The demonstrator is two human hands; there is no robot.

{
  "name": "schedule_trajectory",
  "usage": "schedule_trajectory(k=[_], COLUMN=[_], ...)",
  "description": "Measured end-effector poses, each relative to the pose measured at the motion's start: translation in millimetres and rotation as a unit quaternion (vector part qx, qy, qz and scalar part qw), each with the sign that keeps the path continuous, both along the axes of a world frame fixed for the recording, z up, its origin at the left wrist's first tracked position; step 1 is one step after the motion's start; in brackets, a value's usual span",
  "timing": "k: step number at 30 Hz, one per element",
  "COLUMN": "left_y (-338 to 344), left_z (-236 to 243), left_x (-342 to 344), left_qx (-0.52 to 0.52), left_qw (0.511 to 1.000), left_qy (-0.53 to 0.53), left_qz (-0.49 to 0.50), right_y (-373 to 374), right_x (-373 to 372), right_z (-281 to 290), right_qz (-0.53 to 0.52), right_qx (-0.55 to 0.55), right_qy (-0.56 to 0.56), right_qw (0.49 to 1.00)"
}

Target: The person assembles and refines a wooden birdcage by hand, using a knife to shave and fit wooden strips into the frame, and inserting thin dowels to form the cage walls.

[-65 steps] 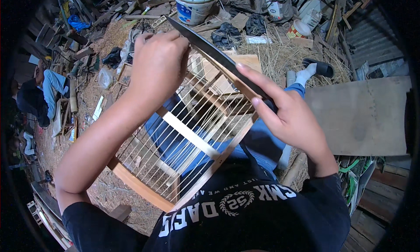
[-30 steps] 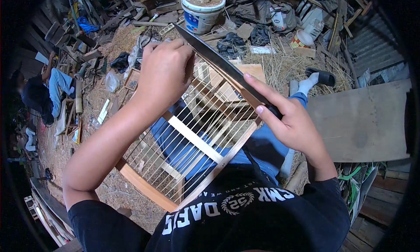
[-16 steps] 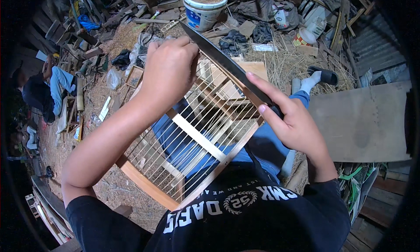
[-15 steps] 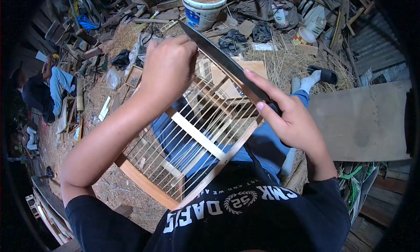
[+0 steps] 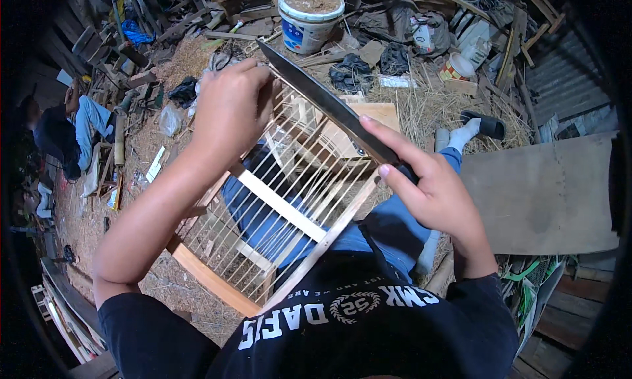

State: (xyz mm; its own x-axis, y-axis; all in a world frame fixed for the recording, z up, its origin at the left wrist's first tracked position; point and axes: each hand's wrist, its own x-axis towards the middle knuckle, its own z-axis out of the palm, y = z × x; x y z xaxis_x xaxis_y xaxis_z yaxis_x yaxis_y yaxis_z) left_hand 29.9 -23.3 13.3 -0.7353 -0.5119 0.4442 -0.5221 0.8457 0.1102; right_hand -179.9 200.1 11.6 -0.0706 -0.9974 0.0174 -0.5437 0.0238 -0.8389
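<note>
A wooden cage (image 5: 280, 204) with thin bars, a pale cross slat and a light frame leans tilted across my lap. My left hand (image 5: 232, 106) is closed at its far left corner; the fingertips are hidden behind the hand, but they appear to grip the frame. In my right hand (image 5: 431, 188) is a large knife (image 5: 322, 99) with a broad dark blade, the fingers wrapped round its black handle and the thumb against the near side. The blade lies along the cage's far edge, its tip pointing up and left just beyond my left hand.
Beyond the cage sits a plywood piece (image 5: 378, 115) on straw and shavings. A white bucket (image 5: 311, 17) stands at the back. A large flat board (image 5: 540, 194) lies on the right. At far left another person (image 5: 92, 119) sits among scrap wood.
Both hands, the knife and the cage have shifted a little to the left together. My holds look the same as before.
</note>
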Motion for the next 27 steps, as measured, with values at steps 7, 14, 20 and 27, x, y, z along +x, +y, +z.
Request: schedule_trajectory(k=[7,14,20,27], left_y=[4.3,16.6,19.9,20.2], left_z=[-0.3,1.1,2.2,5.6], left_x=[24.0,42.5,56.5,72.2], left_qx=[0.027,0.098,0.132,0.105], left_qw=[0.996,0.982,0.971,0.974], left_qy=[0.082,0.157,0.185,0.176], left_qz=[-0.013,0.036,0.07,0.098], right_y=[-31.2,-142.1,-195.3,-200.0], right_x=[-17.9,-50.2,-8.9,40.3], right_z=[-19.8,-227.5,-346.7,-372.8], right_qz=[-0.112,-0.123,0.007,0.068], right_qx=[0.034,0.033,0.146,0.214], right_qy=[-0.166,-0.121,-0.033,0.098], right_qw=[0.979,0.984,0.989,0.97])
